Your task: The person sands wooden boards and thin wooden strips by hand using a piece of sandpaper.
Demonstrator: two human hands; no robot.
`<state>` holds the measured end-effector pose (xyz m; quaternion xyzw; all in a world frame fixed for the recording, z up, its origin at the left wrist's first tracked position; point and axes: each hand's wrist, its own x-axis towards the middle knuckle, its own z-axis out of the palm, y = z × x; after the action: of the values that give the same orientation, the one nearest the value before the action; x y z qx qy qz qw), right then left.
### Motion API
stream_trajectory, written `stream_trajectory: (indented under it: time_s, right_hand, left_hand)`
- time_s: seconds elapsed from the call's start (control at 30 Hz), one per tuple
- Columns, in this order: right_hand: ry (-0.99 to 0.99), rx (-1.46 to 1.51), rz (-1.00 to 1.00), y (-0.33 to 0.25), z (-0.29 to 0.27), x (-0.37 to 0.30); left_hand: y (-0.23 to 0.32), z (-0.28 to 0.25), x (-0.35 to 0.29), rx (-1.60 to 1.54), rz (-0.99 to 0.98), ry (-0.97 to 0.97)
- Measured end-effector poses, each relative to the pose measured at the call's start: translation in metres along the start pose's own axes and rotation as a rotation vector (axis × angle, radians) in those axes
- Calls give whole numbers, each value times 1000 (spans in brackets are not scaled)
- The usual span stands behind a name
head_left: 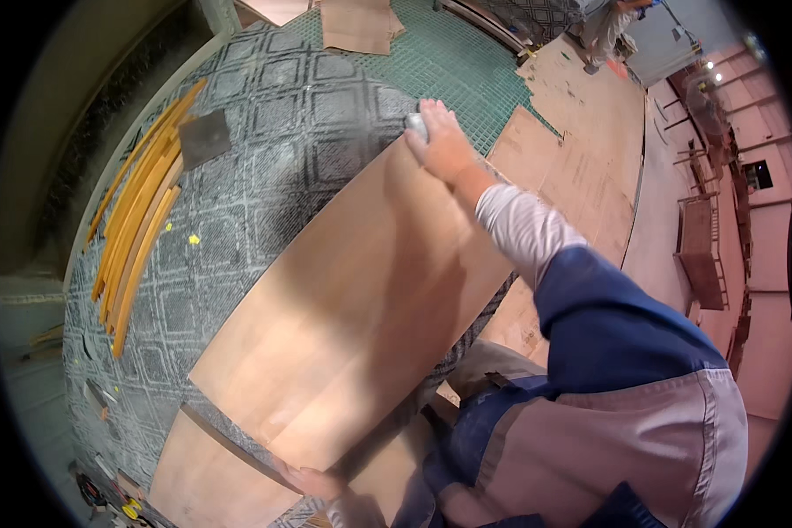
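Note:
A broad, pale wooden board lies slantwise on a grey patterned carpet covering the work surface. At its far end my right hand is closed round a small greyish-white pad, whose exact kind I cannot make out. My right arm reaches across the board's right side and casts a shadow on it. Close to me, my left hand grips the board's near edge at the corner, its fingers partly hidden. Just beside that hand lies a second wooden board, with its darker edge facing the first.
Several thin yellowish wood strips lie on the carpet at left, with a dark square sheet beside them. Tools sit at the lower left. Brown sheets cover the floor at right, and another person stands far off.

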<state>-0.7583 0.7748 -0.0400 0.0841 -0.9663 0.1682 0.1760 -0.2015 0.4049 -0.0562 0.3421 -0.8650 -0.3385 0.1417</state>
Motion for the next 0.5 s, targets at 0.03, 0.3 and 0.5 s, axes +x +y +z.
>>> stream_trajectory:
  time_s: [0.03,0.3,0.5]
  right_hand:
    - [-71,-230,-240,-5,8,-14]
    - [27,200,-228,-4,-18,-29]
    - [-140,679,-254,-130,-27,-152]
  left_hand:
    - [4,-1,5,124,43,20]
    - [-14,3,1,330,113,54]
    - [-20,-3,4,403,162,-2]
